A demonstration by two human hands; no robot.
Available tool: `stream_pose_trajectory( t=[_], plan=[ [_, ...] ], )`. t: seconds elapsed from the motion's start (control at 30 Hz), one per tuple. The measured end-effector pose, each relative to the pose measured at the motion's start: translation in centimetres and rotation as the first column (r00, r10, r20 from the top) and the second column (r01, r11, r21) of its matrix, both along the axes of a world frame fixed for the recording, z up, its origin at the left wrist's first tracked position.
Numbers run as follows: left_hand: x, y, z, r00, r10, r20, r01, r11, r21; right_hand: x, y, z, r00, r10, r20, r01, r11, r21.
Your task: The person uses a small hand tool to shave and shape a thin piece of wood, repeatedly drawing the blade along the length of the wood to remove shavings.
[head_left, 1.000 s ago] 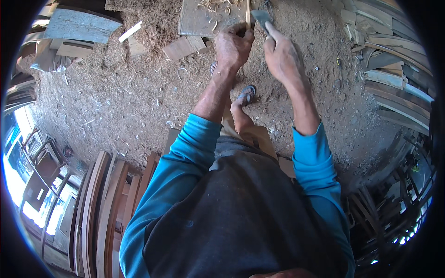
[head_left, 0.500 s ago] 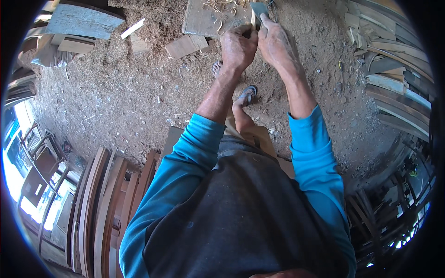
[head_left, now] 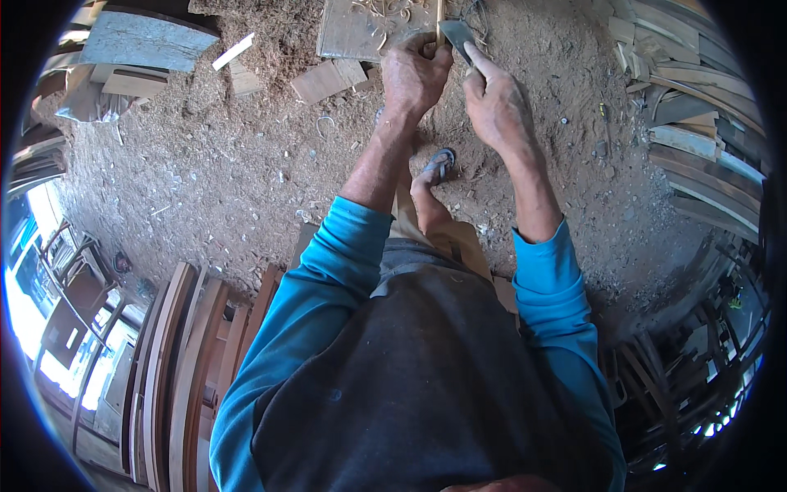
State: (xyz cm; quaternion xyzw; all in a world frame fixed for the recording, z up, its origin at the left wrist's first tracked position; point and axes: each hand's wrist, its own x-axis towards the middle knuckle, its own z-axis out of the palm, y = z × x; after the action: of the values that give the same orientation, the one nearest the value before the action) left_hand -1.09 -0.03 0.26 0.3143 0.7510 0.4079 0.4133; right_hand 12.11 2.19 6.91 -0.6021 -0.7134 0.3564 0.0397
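Note:
Near the top middle my left hand (head_left: 414, 78) is closed around a thin pale wooden strip (head_left: 440, 18), which points away from me. My right hand (head_left: 502, 107) grips a broad, flat grey-green blade (head_left: 456, 34), its index finger stretched along it. The blade's far left corner lies against or very close to the strip; I cannot tell if they touch. Its handle is hidden in the hand. Beyond my left hand a flat board (head_left: 348, 37) lies on the ground, with curled wood shavings (head_left: 402, 10) on it.
Planks are piled along the right (head_left: 705, 172) and stand stacked at lower left (head_left: 180, 361). A grey-blue board (head_left: 147, 39) lies at upper left, with wood offcuts (head_left: 328, 80) nearer the middle. My sandalled foot (head_left: 441, 164) rests on the dusty ground below my hands.
My right hand has drawn back toward me and slightly right, bringing the blade closer. My left hand, still on the strip, has shifted slightly left.

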Motion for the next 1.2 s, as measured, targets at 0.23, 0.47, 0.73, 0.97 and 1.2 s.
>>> stream_pose_trajectory(
  t=[0.23,0.47,0.73,0.97,1.2],
  plan=[
    [0.2,-0.2,-0.5,1.0,0.002,-0.01,-0.001,0.999,0.043,-1.1,0.1,-1.3,0.996,0.089,-0.019,-0.088,0.995,0.042],
    [0.6,-0.4,-2.1,0.996,0.054,-0.073,-0.044,0.991,0.13,-2.5,2.1,-1.5,0.998,0.047,0.037,-0.048,0.998,0.032],
    [0.5,-0.1,-0.8,0.998,0.065,0.019,-0.066,0.994,0.082,-2.2,4.3,-1.0,0.999,-0.03,-0.03,0.03,0.999,0.019],
    [1.1,-0.1,-0.7,0.991,0.116,-0.063,-0.109,0.988,0.107,-0.8,-0.4,0.6,0.998,0.055,0.011,-0.054,0.997,-0.051],
    [1.6,-0.6,-2.1,0.977,0.163,-0.139,-0.135,0.973,0.19,-1.7,0.2,0.2,0.992,0.103,0.079,-0.101,0.994,-0.03]
  ],
)
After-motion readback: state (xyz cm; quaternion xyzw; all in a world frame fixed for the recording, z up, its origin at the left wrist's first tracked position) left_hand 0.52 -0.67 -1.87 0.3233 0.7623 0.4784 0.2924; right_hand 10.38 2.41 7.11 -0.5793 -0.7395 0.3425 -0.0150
